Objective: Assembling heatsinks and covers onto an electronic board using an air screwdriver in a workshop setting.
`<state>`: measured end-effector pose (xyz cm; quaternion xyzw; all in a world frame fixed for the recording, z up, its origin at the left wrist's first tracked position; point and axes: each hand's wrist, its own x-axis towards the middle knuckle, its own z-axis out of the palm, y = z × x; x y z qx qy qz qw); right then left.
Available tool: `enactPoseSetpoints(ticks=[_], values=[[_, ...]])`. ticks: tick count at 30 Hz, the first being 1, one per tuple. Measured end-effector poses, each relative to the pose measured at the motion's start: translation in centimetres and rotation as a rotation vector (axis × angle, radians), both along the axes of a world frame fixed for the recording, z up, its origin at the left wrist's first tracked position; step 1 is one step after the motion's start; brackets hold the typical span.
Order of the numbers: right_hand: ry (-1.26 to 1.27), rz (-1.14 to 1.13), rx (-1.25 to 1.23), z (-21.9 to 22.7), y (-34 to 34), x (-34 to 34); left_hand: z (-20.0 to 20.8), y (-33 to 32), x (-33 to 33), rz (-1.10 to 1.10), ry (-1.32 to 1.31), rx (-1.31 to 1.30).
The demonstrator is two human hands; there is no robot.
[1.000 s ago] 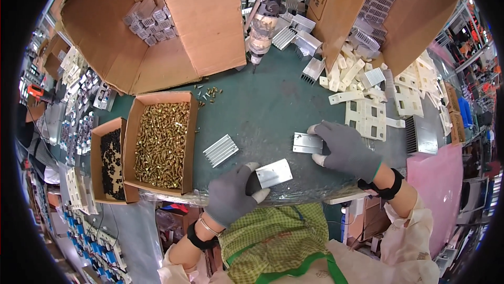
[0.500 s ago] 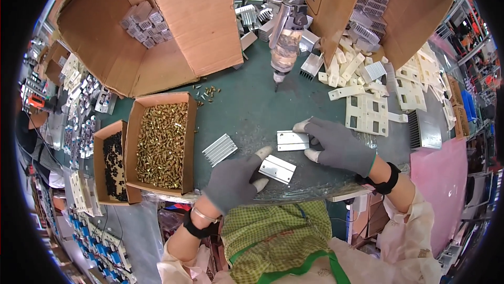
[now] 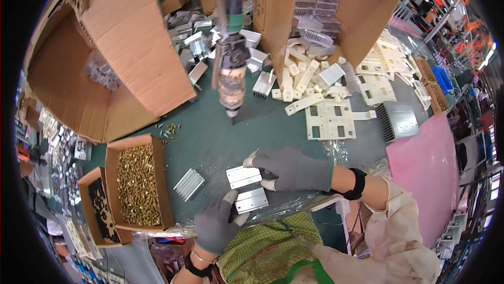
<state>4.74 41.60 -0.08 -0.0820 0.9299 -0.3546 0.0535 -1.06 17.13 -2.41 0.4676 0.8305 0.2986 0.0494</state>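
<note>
Two silver aluminium heat sinks lie flat side up near the table's front edge, one just behind the other. My left hand, in a grey glove with pale fingertips, grips the left end of the nearer heat sink between thumb and fingers. The farther heat sink has my gloved right hand on its right end, thumb and finger pinching its edges. To their left a third heat sink rests fins up, untouched. An electric screwdriver hangs bit down beyond my hands.
At left stand a box of brass-coloured screws and a box of small black parts. Large cardboard cartons rise behind. Cream plastic brackets and a big finned heat sink lie right, beside pink sheeting.
The view has swung to the right, so the scene sits further left and lower. Both hands have brought their heat sinks closer together and more nearly in line.
</note>
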Motion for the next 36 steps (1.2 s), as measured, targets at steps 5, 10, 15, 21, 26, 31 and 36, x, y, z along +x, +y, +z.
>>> enactPoseSetpoints(ticks=[5,10,15,21,26,31,36], values=[[0.170,-0.205,0.154,2.1,5.2,0.8,0.1,-0.2,0.1,-0.009,-0.021,-0.055],[0.230,-0.399,1.083,2.2,16.1,0.8,1.2,-0.7,0.0,0.079,-0.191,0.032],[0.198,-0.253,1.076,4.1,17.2,0.0,1.8,0.2,-1.8,0.240,-0.272,0.046],[0.278,-0.329,0.158,6.8,8.5,3.9,1.7,2.1,-3.6,0.184,-0.325,-0.138],[0.076,-0.629,-0.087,1.9,1.5,5.9,1.5,3.3,-3.7,0.098,-0.420,-0.087],[-0.024,-0.374,0.345,2.1,-2.5,7.9,1.1,3.2,-4.0,0.103,-0.404,-0.088],[0.215,-0.027,0.475,2.9,0.1,6.0,0.8,2.9,-4.3,0.083,-0.382,-0.095]])
